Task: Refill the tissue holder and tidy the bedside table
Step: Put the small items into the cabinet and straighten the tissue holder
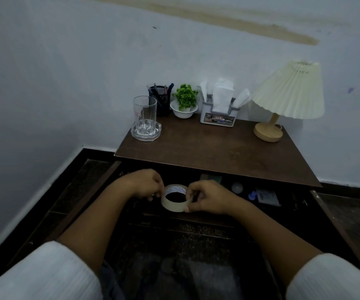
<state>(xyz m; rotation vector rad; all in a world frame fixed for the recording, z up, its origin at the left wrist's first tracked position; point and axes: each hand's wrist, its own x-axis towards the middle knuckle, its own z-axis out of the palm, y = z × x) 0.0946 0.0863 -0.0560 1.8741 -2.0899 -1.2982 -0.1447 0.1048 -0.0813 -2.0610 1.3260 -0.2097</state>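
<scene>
White sleeves, left hand and right hand pinching tape roll, over open drawer

Bedroom corner in home, judging by furnishings. Dark wooden bedside table against pale painted wall, stained near top. On tabletop: pleated-shade lamp, tissue holder stuffed with tissues, small potted plant, mesh pen cup, drinking glass on glass coaster. Open drawer below holding household odds and ends. Dark tiled floor, white skirting.
</scene>
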